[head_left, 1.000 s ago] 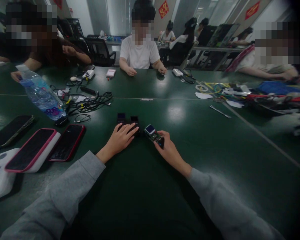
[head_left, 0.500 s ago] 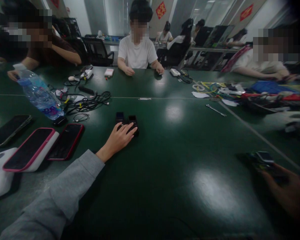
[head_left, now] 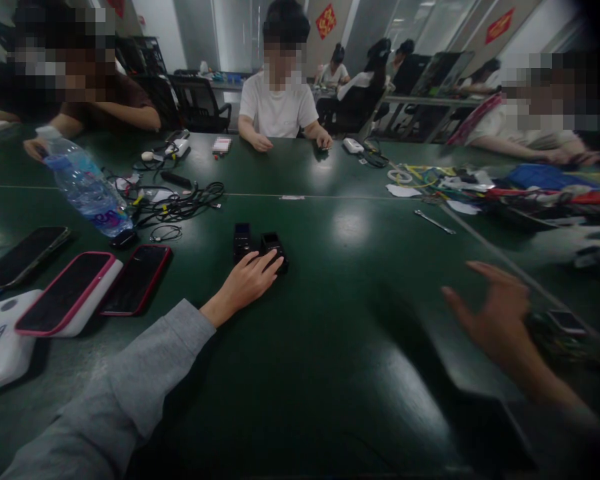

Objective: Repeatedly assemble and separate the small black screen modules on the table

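Note:
Two small black devices with screens stand side by side near the middle of the table: a left black device (head_left: 243, 239) and a right black device (head_left: 271, 241). My left hand (head_left: 250, 277) lies over the lower part of the right one, fingers stretched and slightly apart; its thumb is hidden. My right hand (head_left: 500, 307), blurred, is raised above the table at the right, thumb and fingers apart with nothing between them. Just right of its wrist, a circuit board with a small screen (head_left: 567, 323) lies on the table.
To the left are a red-edged phone (head_left: 137, 280), a pink-framed phone (head_left: 70, 293), a dark phone (head_left: 25, 257), a white case (head_left: 5, 340) and a water bottle (head_left: 87, 187). Black cables (head_left: 185, 203) lie behind. A wrench (head_left: 435, 222) is at right. A person (head_left: 280, 110) sits opposite.
My right hand has let go of the circuit board and moved left, its fingers opening. The right black device has shifted slightly rightward under my left hand and turned a little.

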### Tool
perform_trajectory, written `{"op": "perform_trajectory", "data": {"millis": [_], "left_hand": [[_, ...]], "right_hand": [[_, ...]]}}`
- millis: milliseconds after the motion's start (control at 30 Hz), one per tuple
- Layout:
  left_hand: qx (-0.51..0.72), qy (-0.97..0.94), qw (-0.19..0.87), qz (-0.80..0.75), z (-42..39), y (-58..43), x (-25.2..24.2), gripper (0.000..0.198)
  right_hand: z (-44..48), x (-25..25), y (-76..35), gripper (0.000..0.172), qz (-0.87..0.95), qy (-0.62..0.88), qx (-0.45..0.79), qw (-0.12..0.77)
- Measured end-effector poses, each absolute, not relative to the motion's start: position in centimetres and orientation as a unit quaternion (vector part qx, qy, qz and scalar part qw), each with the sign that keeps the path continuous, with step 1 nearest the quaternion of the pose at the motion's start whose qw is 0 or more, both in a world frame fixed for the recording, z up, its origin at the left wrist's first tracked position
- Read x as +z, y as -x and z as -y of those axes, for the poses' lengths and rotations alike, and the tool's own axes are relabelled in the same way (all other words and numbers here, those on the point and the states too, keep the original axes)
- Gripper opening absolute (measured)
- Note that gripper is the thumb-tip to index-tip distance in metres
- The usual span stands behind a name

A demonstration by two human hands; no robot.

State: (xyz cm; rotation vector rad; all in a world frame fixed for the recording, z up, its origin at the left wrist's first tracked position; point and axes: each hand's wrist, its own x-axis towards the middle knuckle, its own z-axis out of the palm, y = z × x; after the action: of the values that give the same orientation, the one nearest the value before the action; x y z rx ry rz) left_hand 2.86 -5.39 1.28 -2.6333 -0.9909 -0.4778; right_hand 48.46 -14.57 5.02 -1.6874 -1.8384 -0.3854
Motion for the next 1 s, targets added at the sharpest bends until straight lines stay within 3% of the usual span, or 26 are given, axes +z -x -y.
{"op": "perform_trajectory", "data": {"millis": [133, 233, 400, 800, 1000], "left_hand": [[-0.165, 0.933, 0.117, 0.298, 6.2, -3.5, 1.5, 0.051], [-0.18, 0.945, 0.104, 0.252, 6.8, -3.6, 1.8, 0.041], [-0.248, 0.931, 0.113, 0.241, 6.8, -2.5, 1.8, 0.026], [-0.373, 0.784, 0.083, 0.489, 3.0, 1.2, 1.4, 0.024], [-0.369, 0.781, 0.07, 0.499, 3.0, 1.0, 1.1, 0.026]], "right_hand": [[10.3, 4.3, -37.3, 0.056, 0.81, 0.529, -0.012, 0.253], [8.2, 3.7, -29.8, 0.045, 0.837, 0.473, 0.099, 0.256], [5.3, 1.2, -24.3, 0.043, 0.816, 0.47, 0.112, 0.318], [6.4, 1.6, -25.6, 0.036, 0.803, 0.458, 0.209, 0.318], [9.5, 1.1, -33.7, 0.048, 0.79, 0.474, 0.257, 0.291]]}}
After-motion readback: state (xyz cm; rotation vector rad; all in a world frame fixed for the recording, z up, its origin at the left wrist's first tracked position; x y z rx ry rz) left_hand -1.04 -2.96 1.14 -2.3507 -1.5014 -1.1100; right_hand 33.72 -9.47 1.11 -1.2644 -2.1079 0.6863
